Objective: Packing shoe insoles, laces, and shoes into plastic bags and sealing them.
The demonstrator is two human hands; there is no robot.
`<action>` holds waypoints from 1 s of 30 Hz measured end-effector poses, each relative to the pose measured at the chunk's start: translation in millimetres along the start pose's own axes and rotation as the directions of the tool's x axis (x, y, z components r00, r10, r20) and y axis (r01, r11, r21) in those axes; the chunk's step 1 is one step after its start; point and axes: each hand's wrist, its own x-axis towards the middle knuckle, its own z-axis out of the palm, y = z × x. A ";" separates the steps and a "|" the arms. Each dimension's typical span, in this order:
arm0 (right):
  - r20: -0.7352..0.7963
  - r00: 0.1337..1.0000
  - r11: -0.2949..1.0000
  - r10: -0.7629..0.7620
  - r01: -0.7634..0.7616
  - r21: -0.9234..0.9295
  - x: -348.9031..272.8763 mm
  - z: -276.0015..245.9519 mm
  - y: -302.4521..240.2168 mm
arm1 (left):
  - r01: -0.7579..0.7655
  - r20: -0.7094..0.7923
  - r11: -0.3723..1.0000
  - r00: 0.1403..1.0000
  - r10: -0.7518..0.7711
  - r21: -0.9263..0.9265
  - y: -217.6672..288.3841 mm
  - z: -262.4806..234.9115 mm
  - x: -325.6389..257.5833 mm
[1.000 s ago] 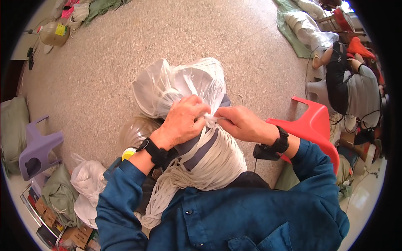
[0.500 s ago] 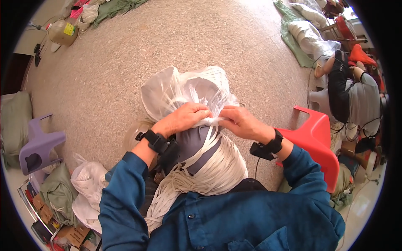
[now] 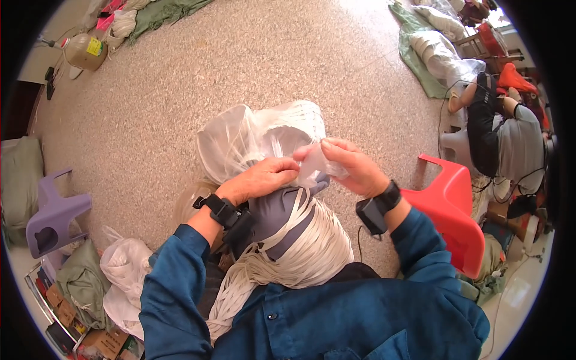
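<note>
A clear plastic bag [image 3: 225, 141] stands on the floor in front of my knees, with pale strands or sheets inside it. My left hand [image 3: 258, 178] is closed at the near side of the bag, its fingers curled on the gathered plastic. In my right hand [image 3: 357, 170], a crumpled flap of the bag's plastic film is pinched between thumb and fingers, lifted slightly. Below both hands, a bundle of long cream strips [image 3: 312, 246] lies across my lap over dark grey cloth [image 3: 270, 207]. What the bag holds underneath is partly hidden by my hands.
A red plastic stool [image 3: 447, 210] stands close by my right arm, and a purple stool [image 3: 57, 213] on the left. Beyond the red stool sits another person [image 3: 519, 147]. White bundles [image 3: 126, 261] lie at lower left; a large jug [image 3: 87, 51] is far left.
My hands have come apart from the gathered plastic: the right one has moved up and right, turning palm inward and drawing out a flap of film. The left has barely moved.
</note>
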 end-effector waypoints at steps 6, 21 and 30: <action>-0.023 0.993 0.778 -0.117 0.106 0.620 38.9 0.6 33.2 | 0.013 0.041 1.000 0.999 -0.013 -0.008 2.2 4.3 9.8; -0.086 0.991 0.503 -0.103 0.127 0.855 90.6 -53.7 58.2 | -0.041 -0.083 0.966 0.996 0.020 -0.257 -9.5 -14.9 27.1; -0.416 0.892 0.952 -0.177 0.262 0.156 68.8 -29.1 25.7 | -0.164 -0.195 0.986 0.967 0.161 0.003 -18.0 -24.3 22.6</action>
